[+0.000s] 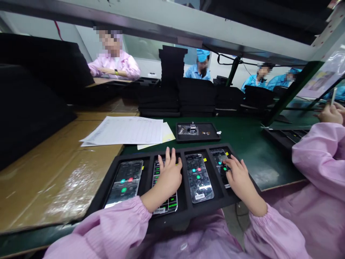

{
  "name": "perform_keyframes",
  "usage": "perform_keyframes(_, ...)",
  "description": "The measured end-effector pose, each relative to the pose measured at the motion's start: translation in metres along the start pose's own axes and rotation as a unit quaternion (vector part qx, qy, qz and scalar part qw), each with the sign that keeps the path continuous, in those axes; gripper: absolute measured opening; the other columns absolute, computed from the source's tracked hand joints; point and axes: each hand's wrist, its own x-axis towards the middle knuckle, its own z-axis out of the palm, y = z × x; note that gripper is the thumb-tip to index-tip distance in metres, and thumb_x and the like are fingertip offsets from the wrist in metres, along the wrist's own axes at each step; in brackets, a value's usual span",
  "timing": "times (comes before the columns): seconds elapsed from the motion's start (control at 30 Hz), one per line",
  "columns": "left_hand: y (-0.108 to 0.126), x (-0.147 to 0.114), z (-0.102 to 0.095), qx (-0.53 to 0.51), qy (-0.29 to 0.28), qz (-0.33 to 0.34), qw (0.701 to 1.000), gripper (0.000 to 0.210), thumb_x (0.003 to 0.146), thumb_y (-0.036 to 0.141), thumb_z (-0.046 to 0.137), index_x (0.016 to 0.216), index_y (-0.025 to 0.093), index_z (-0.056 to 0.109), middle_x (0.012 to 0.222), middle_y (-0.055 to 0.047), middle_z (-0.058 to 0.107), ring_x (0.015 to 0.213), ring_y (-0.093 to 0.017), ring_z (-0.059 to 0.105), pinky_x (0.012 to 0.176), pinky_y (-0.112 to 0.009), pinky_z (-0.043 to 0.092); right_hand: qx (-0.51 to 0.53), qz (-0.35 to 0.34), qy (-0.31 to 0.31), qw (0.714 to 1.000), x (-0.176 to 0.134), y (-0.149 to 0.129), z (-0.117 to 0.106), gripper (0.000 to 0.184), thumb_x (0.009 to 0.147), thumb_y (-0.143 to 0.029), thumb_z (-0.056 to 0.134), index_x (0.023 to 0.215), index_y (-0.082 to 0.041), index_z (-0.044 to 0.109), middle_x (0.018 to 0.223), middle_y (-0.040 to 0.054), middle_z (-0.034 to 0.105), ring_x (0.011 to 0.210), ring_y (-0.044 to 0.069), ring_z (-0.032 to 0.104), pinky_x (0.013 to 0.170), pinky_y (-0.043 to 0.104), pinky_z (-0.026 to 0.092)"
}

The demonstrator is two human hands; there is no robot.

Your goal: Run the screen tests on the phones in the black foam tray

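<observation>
Ok, your L hand [169, 176] is spread, R hand [238, 178] fingers loosely parted nr right edge of tray [215, 205]; phone [219, 165] prob. slick, fragile: grip sides.

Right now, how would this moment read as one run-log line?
left hand: over second phone from left; right hand: at rightmost phone; black tray: four lit phones; beyond: papers, small tray

Between our left grip [170, 175] and right grip [238, 174], open room lies above one phone [199, 180]. We can also pass over the bare green desk [242, 140] right of the small tray [198, 138]. Black stacks [196, 97] block us ahead, a shelf beam [161, 21] spans overhead, and a co-worker's sleeve [315, 154] bounds our right.
</observation>
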Motion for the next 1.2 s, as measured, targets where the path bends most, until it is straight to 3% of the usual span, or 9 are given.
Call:
perform_keyframes(0.1, -0.001, -0.001, -0.007, -0.008, 0.006, 0.002, 1.0, 0.058, 0.079, 0.007, 0.051, 0.136, 0.01, 0.058, 0.161, -0.026, 0.017, 0.149, -0.042, -0.002, 0.117, -0.068, 0.004, 0.043, -0.046, -0.021, 0.998, 0.003, -0.028, 0.001, 0.04, 0.083, -0.008, 0.034, 0.117, -0.017, 0.052, 0.121, 0.0109, 0.065, 0.136, 0.029, 0.043, 0.116, 0.063, 0.024)
perform_keyframes(0.2, -0.011, -0.015, -0.033, -0.046, 0.041, -0.018, 0.998, 0.052, 0.09, 0.021, 0.049, 0.141, 0.012, 0.052, 0.161, -0.024, 0.024, 0.151, -0.04, 0.006, 0.118, -0.066, 0.011, 0.075, -0.106, -0.105, 0.986, 0.006, -0.062, 0.001, 0.043, 0.082, -0.005, 0.034, 0.12, -0.016, 0.052, 0.122, 0.0113, 0.064, 0.141, 0.027, 0.037, 0.119, 0.061, 0.02)
perform_keyframes(0.3, -0.034, -0.05, -0.066, -0.122, 0.146, -0.044, 0.981, 0.054, 0.098, 0.034, 0.034, 0.148, 0.016, 0.043, 0.162, -0.013, 0.029, 0.152, -0.029, 0.017, 0.121, -0.054, 0.024, 0.063, -0.102, -0.147, 0.982, 0.011, -0.091, 0.002, 0.04, 0.083, -0.004, 0.033, 0.116, -0.013, 0.054, 0.118, 0.0139, 0.065, 0.14, 0.031, 0.038, 0.118, 0.066, 0.017)
perform_keyframes(0.4, -0.061, -0.092, -0.081, -0.171, 0.239, -0.1, 0.951, 0.053, 0.097, 0.041, 0.032, 0.142, 0.019, 0.05, 0.152, -0.007, 0.048, 0.143, -0.022, 0.041, 0.119, -0.041, 0.035, 0.097, -0.149, -0.183, 0.967, 0.019, -0.118, 0.003, 0.043, 0.082, -0.003, 0.034, 0.12, -0.011, 0.053, 0.122, 0.0145, 0.063, 0.141, 0.028, 0.036, 0.121, 0.062, 0.016)
perform_keyframes(0.6, -0.094, -0.123, -0.046, -0.116, 0.211, -0.155, 0.958, 0.048, 0.092, 0.027, 0.032, 0.123, 0.015, 0.066, 0.141, -0.012, 0.058, 0.135, -0.027, 0.049, 0.117, -0.05, 0.038, 0.1, -0.24, -0.265, 0.928, 0.028, -0.157, 0.021, 0.049, 0.08, -0.001, 0.037, 0.127, -0.006, 0.05, 0.129, 0.0181, 0.059, 0.147, 0.03, 0.024, 0.121, 0.062, 0.013)
perform_keyframes(0.73, -0.094, -0.119, -0.026, -0.047, 0.162, -0.133, 0.977, 0.046, 0.089, 0.019, 0.039, 0.123, 0.016, 0.069, 0.153, -0.016, 0.043, 0.145, -0.034, 0.034, 0.116, -0.056, 0.036, 0.143, -0.214, -0.197, 0.946, 0.021, -0.148, 0.027, 0.045, 0.084, -0.002, 0.032, 0.125, -0.013, 0.046, 0.127, 0.0136, 0.062, 0.145, 0.026, 0.031, 0.121, 0.062, 0.015)
perform_keyframes(0.9, -0.093, -0.122, -0.021, -0.038, 0.177, -0.118, 0.976, 0.046, 0.09, 0.019, 0.039, 0.126, 0.014, 0.066, 0.16, -0.017, 0.031, 0.15, -0.035, 0.024, 0.117, -0.057, 0.033, 0.173, -0.152, -0.134, 0.964, 0.006, -0.13, 0.023, 0.033, 0.089, -0.007, 0.03, 0.115, -0.019, 0.047, 0.117, 0.0094, 0.067, 0.135, 0.026, 0.046, 0.118, 0.065, 0.022)
perform_keyframes(1.07, -0.096, -0.138, -0.022, -0.065, 0.221, -0.098, 0.968, 0.045, 0.091, 0.02, 0.035, 0.122, 0.017, 0.067, 0.156, -0.012, 0.04, 0.149, -0.029, 0.027, 0.119, -0.053, 0.032, 0.176, -0.203, -0.216, 0.939, -0.001, -0.13, 0.022, 0.039, 0.09, -0.006, 0.029, 0.123, -0.018, 0.046, 0.125, 0.0088, 0.063, 0.144, 0.023, 0.033, 0.121, 0.063, 0.015)
perform_keyframes(1.2, -0.093, -0.143, -0.021, -0.047, 0.184, -0.082, 0.978, 0.045, 0.091, 0.021, 0.037, 0.123, 0.022, 0.068, 0.159, -0.009, 0.036, 0.151, -0.03, 0.023, 0.116, -0.055, 0.035, 0.181, -0.191, -0.182, 0.947, -0.004, -0.12, 0.017, 0.038, 0.094, -0.009, 0.03, 0.127, -0.02, 0.044, 0.128, 0.0072, 0.062, 0.145, 0.022, 0.03, 0.12, 0.063, 0.012)
